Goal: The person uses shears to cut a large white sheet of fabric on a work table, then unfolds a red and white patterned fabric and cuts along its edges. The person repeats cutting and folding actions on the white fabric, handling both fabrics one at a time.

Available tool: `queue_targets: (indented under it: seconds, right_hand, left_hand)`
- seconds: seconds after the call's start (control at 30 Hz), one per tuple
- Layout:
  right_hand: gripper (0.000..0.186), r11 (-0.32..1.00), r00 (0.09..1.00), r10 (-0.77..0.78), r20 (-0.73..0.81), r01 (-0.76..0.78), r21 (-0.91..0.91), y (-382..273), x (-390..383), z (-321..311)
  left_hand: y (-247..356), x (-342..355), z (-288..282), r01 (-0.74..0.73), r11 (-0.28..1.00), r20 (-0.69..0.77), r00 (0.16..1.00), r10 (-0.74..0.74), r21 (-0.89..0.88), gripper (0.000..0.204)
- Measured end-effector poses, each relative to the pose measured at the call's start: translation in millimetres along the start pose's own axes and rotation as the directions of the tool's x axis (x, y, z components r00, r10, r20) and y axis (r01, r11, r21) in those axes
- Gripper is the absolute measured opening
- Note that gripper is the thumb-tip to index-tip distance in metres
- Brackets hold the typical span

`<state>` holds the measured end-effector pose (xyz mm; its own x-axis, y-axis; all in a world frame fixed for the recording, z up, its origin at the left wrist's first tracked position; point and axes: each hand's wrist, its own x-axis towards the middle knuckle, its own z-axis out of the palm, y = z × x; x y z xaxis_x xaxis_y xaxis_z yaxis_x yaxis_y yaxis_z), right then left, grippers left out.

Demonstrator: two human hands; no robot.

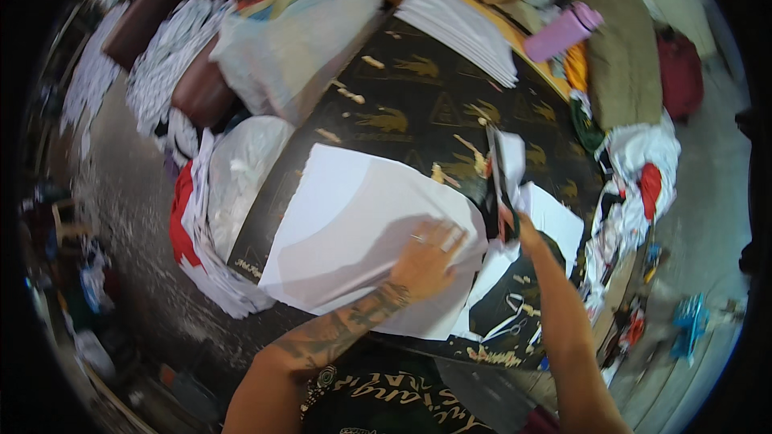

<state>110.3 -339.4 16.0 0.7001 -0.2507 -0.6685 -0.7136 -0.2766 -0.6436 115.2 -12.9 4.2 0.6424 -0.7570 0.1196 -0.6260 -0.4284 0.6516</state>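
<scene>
A large white cloth piece (322, 217) lies across the dark printed board (378, 116), its far right side curved. My left hand (430, 257) rests flat on it near its right edge, fingers stretched out, with a ring on. Just right of that edge, my right hand (523, 233) is closed round the handles of a pair of scissors (496, 173), whose blades point away from me. White cloth by the blades is smeared by motion. More white cloth (555, 217) lies under and beyond my right hand. Small scissors (515, 323) lie on the board nearer me.
Folded white cloths (458, 24) are stacked at the board's far edge, near a pink bottle (563, 32). Yellowish scraps (438, 173) dot the board. A big plastic bag (297, 40) stands at the far left. Heaped cloth (643, 161) lies on the right, a blue stool (690, 323) beyond.
</scene>
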Motion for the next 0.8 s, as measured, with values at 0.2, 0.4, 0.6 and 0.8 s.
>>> queue_targets:
  seconds: [0.2,0.4,0.6,0.8]
  right_hand:
    - [0.046,0.915,0.785,0.362,-0.503,-0.194,0.355,279.3,-288.0,98.2]
    - [0.041,0.83,0.347,0.553,-0.758,-0.304,0.467,375.7,-527.2,191.0]
    - [0.032,0.902,0.517,0.418,-0.747,-0.142,0.407,354.6,-509.7,162.4]
    - [0.037,0.914,0.961,0.173,-0.215,-0.076,0.398,301.8,-410.1,59.0]
  left_hand:
    - [-10.1,34.9,21.6,-0.113,0.95,0.11,0.99,0.084,0.292,0.103]
    - [54.8,106.2,68.3,-0.318,0.929,0.128,0.946,0.298,0.188,0.097]
    - [7.6,43.6,33.8,0.114,0.916,-0.164,0.985,-0.053,0.385,0.086]
    - [-10.6,-35.4,13.3,0.525,0.687,-0.346,0.85,-0.396,0.503,0.09]
